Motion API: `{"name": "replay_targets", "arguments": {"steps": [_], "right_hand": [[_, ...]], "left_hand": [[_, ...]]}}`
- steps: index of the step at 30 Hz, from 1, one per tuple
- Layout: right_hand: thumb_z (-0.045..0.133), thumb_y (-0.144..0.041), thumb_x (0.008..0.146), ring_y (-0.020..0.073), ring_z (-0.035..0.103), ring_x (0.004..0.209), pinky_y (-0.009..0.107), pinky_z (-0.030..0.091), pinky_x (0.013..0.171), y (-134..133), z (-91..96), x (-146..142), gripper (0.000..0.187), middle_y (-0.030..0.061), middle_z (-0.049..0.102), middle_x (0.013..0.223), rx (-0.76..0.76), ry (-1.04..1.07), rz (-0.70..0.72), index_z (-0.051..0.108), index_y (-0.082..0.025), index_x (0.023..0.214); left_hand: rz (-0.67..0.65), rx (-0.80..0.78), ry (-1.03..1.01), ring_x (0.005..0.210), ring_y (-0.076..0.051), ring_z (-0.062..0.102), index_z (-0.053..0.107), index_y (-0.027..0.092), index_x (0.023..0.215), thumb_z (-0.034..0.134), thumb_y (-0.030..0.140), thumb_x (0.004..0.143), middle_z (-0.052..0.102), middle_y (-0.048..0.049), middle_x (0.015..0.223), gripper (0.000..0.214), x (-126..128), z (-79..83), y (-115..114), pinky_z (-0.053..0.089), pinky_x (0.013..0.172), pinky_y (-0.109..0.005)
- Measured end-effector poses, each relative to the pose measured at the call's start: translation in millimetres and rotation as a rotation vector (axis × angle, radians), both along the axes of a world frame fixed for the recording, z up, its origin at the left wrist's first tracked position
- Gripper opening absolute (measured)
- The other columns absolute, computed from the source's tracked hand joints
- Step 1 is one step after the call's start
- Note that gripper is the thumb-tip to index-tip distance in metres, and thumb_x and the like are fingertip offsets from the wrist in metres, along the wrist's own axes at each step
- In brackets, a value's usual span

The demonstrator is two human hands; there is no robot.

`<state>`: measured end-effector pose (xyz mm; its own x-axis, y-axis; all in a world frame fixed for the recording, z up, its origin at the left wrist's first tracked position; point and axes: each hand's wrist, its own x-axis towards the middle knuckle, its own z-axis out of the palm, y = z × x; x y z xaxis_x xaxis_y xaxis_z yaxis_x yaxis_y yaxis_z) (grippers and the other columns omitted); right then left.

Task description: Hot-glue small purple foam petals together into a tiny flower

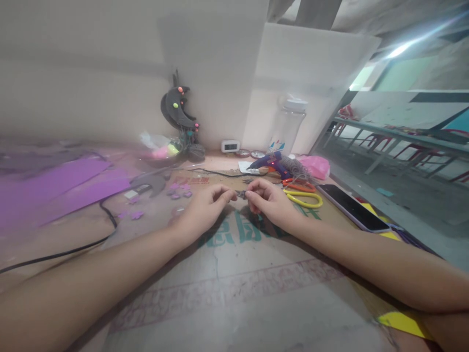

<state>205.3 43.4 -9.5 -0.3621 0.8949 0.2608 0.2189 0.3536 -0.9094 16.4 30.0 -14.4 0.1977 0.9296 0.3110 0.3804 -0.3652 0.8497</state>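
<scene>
Both my hands meet over a printed cardboard sheet point(227, 278), fingertips almost touching. Between them is a small grey piece point(241, 194), too small and blurred to name. My left hand point(208, 208) pinches its left end with thumb and index finger. At the other end, my right hand point(269, 200) pinches it too, its remaining fingers curled in. Just beyond the right hand lie scissors with yellow handles point(304, 199) and a tool with orange handles point(298, 185). A blue hot glue gun point(273, 164) rests behind them, beside a tangle of grey cord point(295, 168).
Purple sheets point(69, 188) and small purple flower cutouts point(179, 190) lie left, near a black cable point(110, 215). A grey crescent ornament point(178, 107) leans at the back wall. A small clock point(230, 145), clear bottle point(287, 127) and pink bag point(315, 166) stand behind; a phone point(353, 208) lies right.
</scene>
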Motion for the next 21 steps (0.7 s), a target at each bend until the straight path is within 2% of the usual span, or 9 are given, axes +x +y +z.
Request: {"name": "replay_targets", "arguments": {"steps": [4,8,13,17,21], "right_hand": [[0.057,-0.035,0.084,0.0087,0.049,0.049,0.021,0.04,0.048,-2.7,0.1,-0.8,0.017,-0.0055,0.053,0.057,0.03,-0.041,0.016,0.05,-0.019,0.083],[0.056,-0.034,0.085,0.0087,0.049,0.049,0.021,0.039,0.048,-2.9,-0.2,-0.9,0.016,-0.0055,0.052,0.058,0.046,-0.065,0.018,0.05,-0.019,0.083],[0.056,-0.034,0.086,0.0085,0.049,0.049,0.022,0.04,0.049,-1.7,-1.6,-0.3,0.016,-0.0059,0.052,0.058,0.051,-0.057,0.028,0.049,-0.02,0.085],[0.056,-0.034,0.085,0.0087,0.049,0.049,0.022,0.04,0.049,-2.5,-0.7,-1.0,0.016,-0.0058,0.052,0.058,0.04,-0.06,0.025,0.049,-0.019,0.083],[0.056,-0.035,0.085,0.0087,0.049,0.05,0.022,0.04,0.049,-3.1,0.1,-1.2,0.017,-0.0055,0.052,0.059,0.037,-0.056,0.032,0.049,-0.02,0.083]], "left_hand": [[-0.017,0.009,-0.022,0.079,-0.019,0.062,0.068,0.021,0.091,0.055,0.031,0.085,0.07,-0.0042,0.087,0.018,1.0,0.1,-2.1,0.046,0.073,-0.031],[-0.027,-0.035,-0.068,0.077,-0.017,0.061,0.064,0.018,0.094,0.058,0.036,0.083,0.068,-0.0041,0.086,0.022,1.4,3.0,-3.6,0.046,0.069,-0.028],[0.037,-0.026,-0.016,0.064,-0.014,0.054,0.059,0.018,0.075,0.058,0.04,0.083,0.062,-0.0003,0.071,0.023,1.2,4.5,-3.6,0.04,0.06,-0.026],[0.057,0.012,0.02,0.059,-0.014,0.049,0.053,0.018,0.068,0.057,0.041,0.083,0.054,0.0016,0.062,0.027,1.1,4.4,-3.8,0.035,0.055,-0.026],[0.04,0.048,0.023,0.055,-0.014,0.043,0.047,0.019,0.059,0.046,0.042,0.089,0.045,0.0024,0.055,0.038,0.4,2.1,-3.1,0.031,0.053,-0.027]]}}
